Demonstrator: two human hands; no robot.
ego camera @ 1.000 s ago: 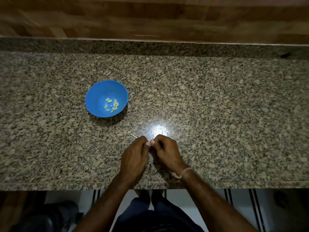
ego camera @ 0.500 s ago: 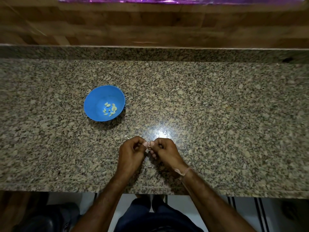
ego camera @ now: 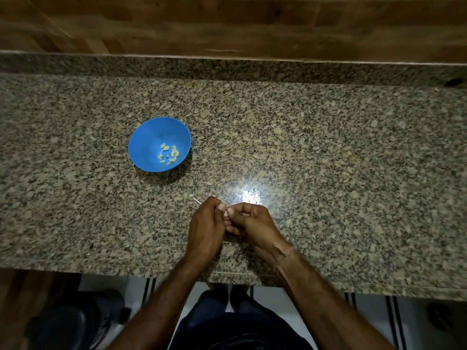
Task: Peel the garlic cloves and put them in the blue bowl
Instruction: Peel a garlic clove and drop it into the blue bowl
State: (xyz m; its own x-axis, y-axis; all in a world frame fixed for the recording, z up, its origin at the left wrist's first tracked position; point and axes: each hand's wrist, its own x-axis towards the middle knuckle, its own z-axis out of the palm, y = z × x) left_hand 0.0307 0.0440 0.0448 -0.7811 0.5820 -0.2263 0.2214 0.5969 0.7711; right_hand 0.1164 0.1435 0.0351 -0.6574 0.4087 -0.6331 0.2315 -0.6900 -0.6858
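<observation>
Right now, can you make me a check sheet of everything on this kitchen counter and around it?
Surface: speckled granite counter, with a bright light glare near the front.
Job's things: blue bowl left of centre, holding peeled cloves; one garlic clove, mostly hidden in the pinch.
Clutter: thin pale sliver by the left hand, held or lying, cannot tell; small skin scrap on the counter.
Grips: left hand and right hand both pinch the garlic clove, knuckles curled, thumbs meeting.
Cables: nothing seen.
Surroundings: wood-pattern wall behind; striped floor below the counter edge.
</observation>
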